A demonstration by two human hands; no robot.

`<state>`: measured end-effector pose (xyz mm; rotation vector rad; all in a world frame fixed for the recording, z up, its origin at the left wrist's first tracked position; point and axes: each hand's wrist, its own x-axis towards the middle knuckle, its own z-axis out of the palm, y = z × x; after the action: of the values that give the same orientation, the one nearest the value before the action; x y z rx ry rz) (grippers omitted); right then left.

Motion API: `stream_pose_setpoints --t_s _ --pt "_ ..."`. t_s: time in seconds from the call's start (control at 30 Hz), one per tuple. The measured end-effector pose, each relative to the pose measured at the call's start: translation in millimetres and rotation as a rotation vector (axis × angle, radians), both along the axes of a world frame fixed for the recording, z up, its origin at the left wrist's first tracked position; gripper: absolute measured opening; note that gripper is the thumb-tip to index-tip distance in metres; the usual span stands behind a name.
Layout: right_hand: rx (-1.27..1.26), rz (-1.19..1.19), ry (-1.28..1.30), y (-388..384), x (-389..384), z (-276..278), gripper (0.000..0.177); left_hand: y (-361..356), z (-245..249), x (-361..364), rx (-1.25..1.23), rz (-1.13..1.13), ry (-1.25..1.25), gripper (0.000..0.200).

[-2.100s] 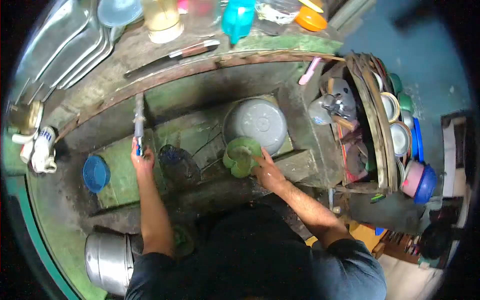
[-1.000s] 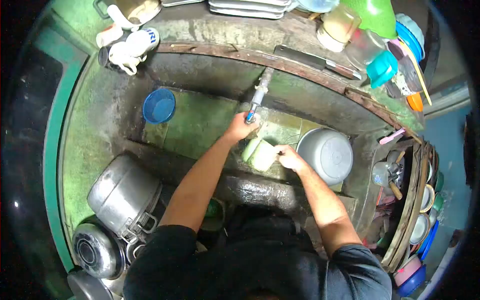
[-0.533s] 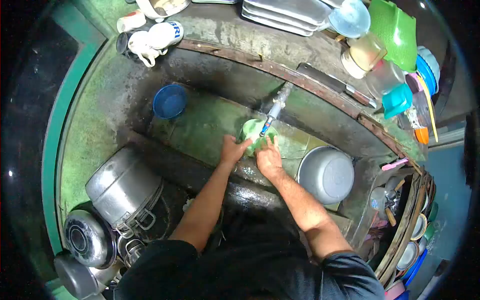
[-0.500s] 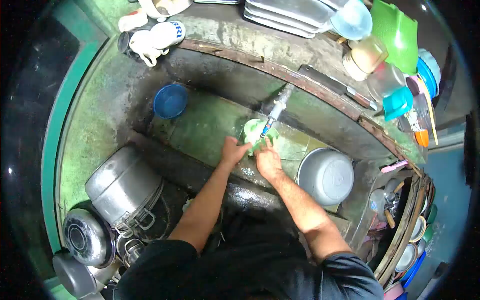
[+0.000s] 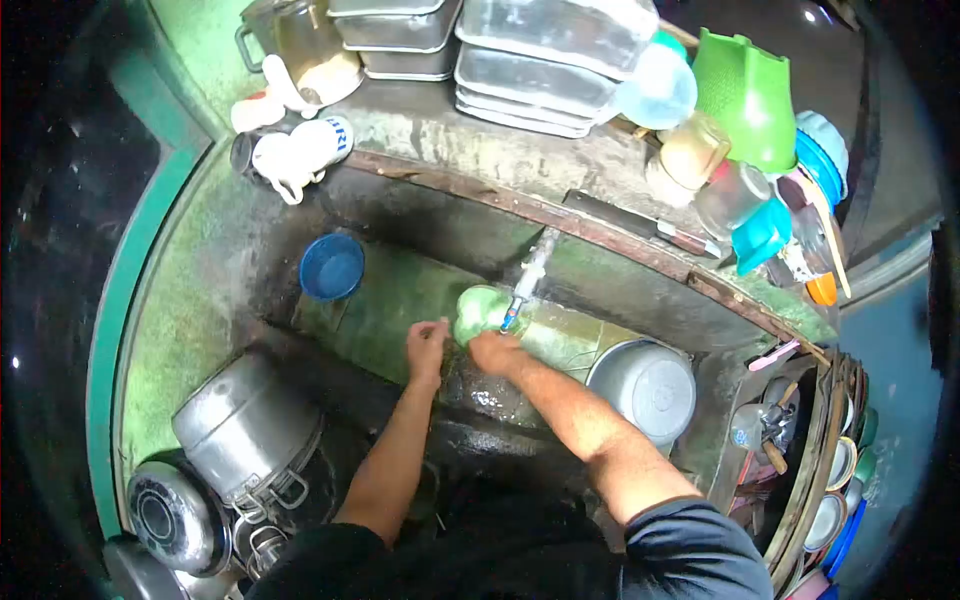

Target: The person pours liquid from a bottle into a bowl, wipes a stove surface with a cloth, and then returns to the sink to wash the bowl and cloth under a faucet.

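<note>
A light green plastic bowl (image 5: pixel 481 308) is tilted beside the tap (image 5: pixel 519 302) in the wash basin (image 5: pixel 390 270). My right hand (image 5: pixel 494 352) grips its near edge, just below the tap's blue-handled end. That hand's fingertips are partly hidden by the bowl. To the left of the bowl, my left hand (image 5: pixel 427 348) hovers apart from it, fingers loosely bent and seemingly holding nothing. Wet, shiny concrete lies under both hands.
A blue bowl (image 5: pixel 332 267) sits at the basin's left end, a large metal pot (image 5: pixel 648 392) at its right. Stacked pots (image 5: pixel 250 425) stand at lower left. On the ledge above are metal trays (image 5: pixel 540 75), mugs (image 5: pixel 297 153) and a knife (image 5: pixel 640 222).
My left hand has come off the green bowl and moved left. The bowl has shifted left from beneath the tap and tipped, with my right hand on it. The view has tilted upward.
</note>
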<state>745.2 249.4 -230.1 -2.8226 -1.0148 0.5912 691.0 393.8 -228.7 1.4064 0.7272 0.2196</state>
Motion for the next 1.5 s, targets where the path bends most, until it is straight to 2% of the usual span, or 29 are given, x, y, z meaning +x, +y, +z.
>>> stream_pose_setpoints --t_s 0.03,0.17,0.23,0.27,0.3,0.37,0.4,0.47,0.5,0.57,0.6,0.63,0.73,0.83,0.9,0.93,0.97,1.0,1.03,1.1,1.13,1.27,1.37,1.4,1.43,1.5 --pt "-0.071 0.023 0.126 3.3 -6.1 45.6 0.016 3.3 4.9 -0.3 -0.086 0.071 -0.028 0.031" --pt "-0.03 -0.171 0.142 -8.6 -18.7 28.1 0.018 9.6 7.7 -4.6 -0.106 0.107 -0.048 0.028" --pt "-0.165 -0.026 0.141 -0.6 -36.9 17.6 0.016 9.5 7.0 -7.6 -0.23 0.193 -0.047 0.029" --pt "0.054 0.128 0.03 -10.3 -39.5 14.6 0.016 11.7 3.3 -7.5 -0.165 0.17 -0.026 0.029" --pt "0.052 0.109 0.025 -9.1 -32.2 10.6 0.016 13.7 1.0 -8.9 -0.169 0.151 -0.029 0.029" --pt "0.182 -0.216 0.062 0.1 -7.5 -2.7 0.016 11.2 10.0 -9.3 -0.235 0.203 -0.059 0.027" --pt "0.179 -0.239 0.05 -2.7 -0.7 -2.9 0.016 7.8 18.1 -10.8 -0.225 0.208 -0.129 0.025" --pt "0.456 -0.611 0.064 -6.9 3.1 6.2 0.018 10.2 17.9 -8.3 -0.238 0.18 -0.116 0.024" --pt "0.46 -0.627 0.061 -10.5 -1.6 10.0 0.018 12.4 17.6 -9.9 -0.244 0.179 -0.097 0.024" --pt "0.038 0.055 -0.021 -19.5 -13.3 21.1 0.014 11.8 18.3 -11.5 -0.224 0.156 -0.079 0.023" --pt "0.005 -0.048 0.058 -26.1 -25.6 52.6 0.014 12.0 19.6 -11.2 -0.206 0.15 -0.059 0.023" --pt "0.024 -0.14 0.089 -30.5 -25.9 34.2 0.013 10.9 20.4 -10.5 -0.191 0.148 -0.041 0.023" --pt "0.024 -0.101 0.018 -32.2 -46.9 37.8 0.013 8.7 -5.9 -5.5 -0.185 0.178 -0.028 0.027" --pt "0.021 0.027 0.072 -17.0 -44.1 17.1 0.014 -3.3 7.4 -2.4 -0.212 0.169 -0.063 0.029" --pt "0.014 -0.165 -0.032 -9.1 -25.7 13.5 0.021 -7.8 7.0 2.1 -0.103 0.336 -0.064 0.032" --pt "0.189 -0.356 -0.086 -3.4 -21.1 3.4 0.021 -8.9 11.7 2.3 -0.101 0.321 -0.057 0.032" --pt "0.361 -0.554 -0.143 -1.9 -19.1 13.5 0.022 -8.4 21.2 0.7 -0.21 0.302 -0.089 0.034" --pt "0.369 -0.604 0.162 -6.6 -11.2 24.8 0.024 -8.8 31.2 -1.1 -0.319 0.279 -0.118 0.037" --pt "0.369 -0.632 0.16 -12.2 -16.7 16.6 0.024 -10.7 36.2 -1.6 -0.321 0.252 -0.11 0.037" --pt "0.134 -0.07 -0.216 -19.9 -25.7 -4.8 0.024 -13.2 47.6 -0.7 -0.281 0.294 -0.079 0.04" --pt "0.158 -0.122 -0.109 -27.6 -26.7 5.2 0.023 -18.4 64.3 -1.5 -0.247 0.305 -0.001 0.042" --pt "0.04 -0.147 -0.138 -35.6 -58.4 4.8 0.021 -19.5 35.2 2.6 -0.19 0.298 -0.002 0.043" --pt "0.374 -0.221 -0.163 -39.8 -55.3 17.1 0.02 -23.3 30.8 8.7 -0.187 0.329 -0.011 0.045" --pt "0.123 -0.269 -0.019 -35.3 -44.0 20.4 0.02 -26.0 31.7 9.1 -0.225 0.316 -0.083 0.046" --pt "0.127 -0.27 -0.022 -31.5 -37.2 16.5 0.02 -29.0 34.1 10.3 -0.264 0.299 -0.155 0.047" --pt "0.186 -0.035 -0.065 -24.0 -23.5 -8.0 0.02 -27.5 34.5 11.6 -0.275 0.275 -0.142 0.047"
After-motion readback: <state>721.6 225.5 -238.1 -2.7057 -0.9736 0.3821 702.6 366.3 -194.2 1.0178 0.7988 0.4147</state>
